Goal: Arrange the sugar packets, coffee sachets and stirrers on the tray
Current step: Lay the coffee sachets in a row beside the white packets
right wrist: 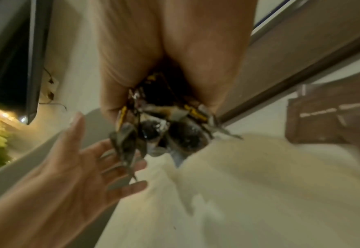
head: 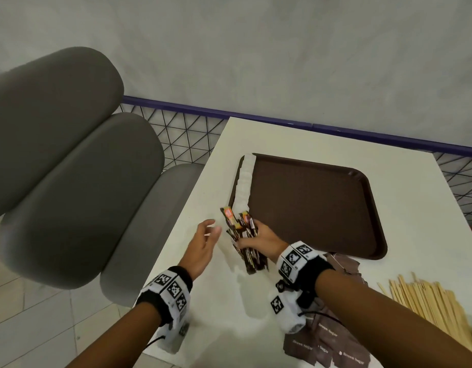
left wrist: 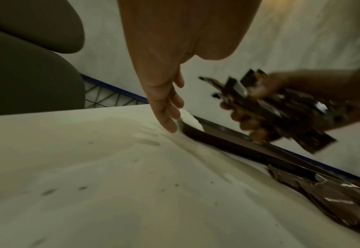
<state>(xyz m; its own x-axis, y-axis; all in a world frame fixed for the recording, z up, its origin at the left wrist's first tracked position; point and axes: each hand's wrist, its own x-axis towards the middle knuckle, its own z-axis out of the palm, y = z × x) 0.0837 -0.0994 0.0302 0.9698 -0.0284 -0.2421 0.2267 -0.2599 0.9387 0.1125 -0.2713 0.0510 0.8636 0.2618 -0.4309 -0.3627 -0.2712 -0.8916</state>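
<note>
A brown tray (head: 309,203) lies on the white table (head: 224,301), with a row of white sugar packets (head: 244,181) along its left rim. My right hand (head: 258,239) grips a bundle of dark coffee sachets (head: 243,235) just above the tray's near left corner; the same bundle (left wrist: 280,109) shows blurred in the left wrist view and as sachet ends (right wrist: 164,127) in the right wrist view. My left hand (head: 207,235) hovers open just left of the bundle, fingers spread, holding nothing. Brown sugar packets (head: 333,338) and wooden stirrers (head: 428,301) lie near the table's front right.
A grey cushioned chair (head: 70,160) stands left of the table. A purple-railed wire fence (head: 192,134) runs behind the table below a grey wall. The tray's brown floor (head: 322,208) right of the white packets is bare.
</note>
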